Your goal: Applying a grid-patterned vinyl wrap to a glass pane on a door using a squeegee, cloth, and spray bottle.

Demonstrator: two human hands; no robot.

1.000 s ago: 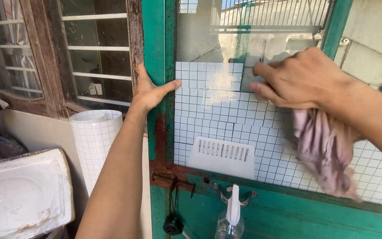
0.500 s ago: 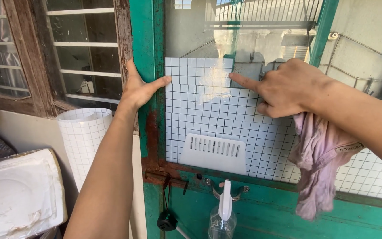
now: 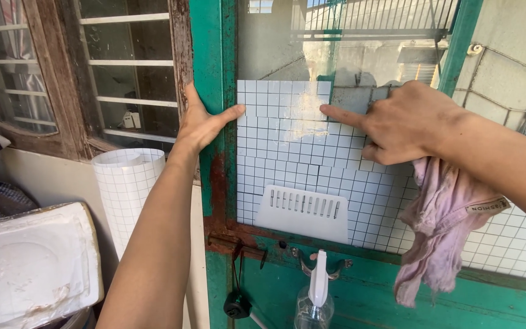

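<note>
Left hand [image 3: 205, 125] flat, open on green frame [image 3: 211, 55]; right hand [image 3: 397, 122] clutching pink rag [image 3: 442, 225], forefinger pressing gridded film [image 3: 287, 146] — likely thin, limp, crease-prone, best handled by edges.

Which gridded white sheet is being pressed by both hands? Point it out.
The gridded sheet on the glass of the green door: the left hand steadies its edge and the right hand presses a forefinger on it. The other, the gridded roll, stands untouched lower left.
</note>
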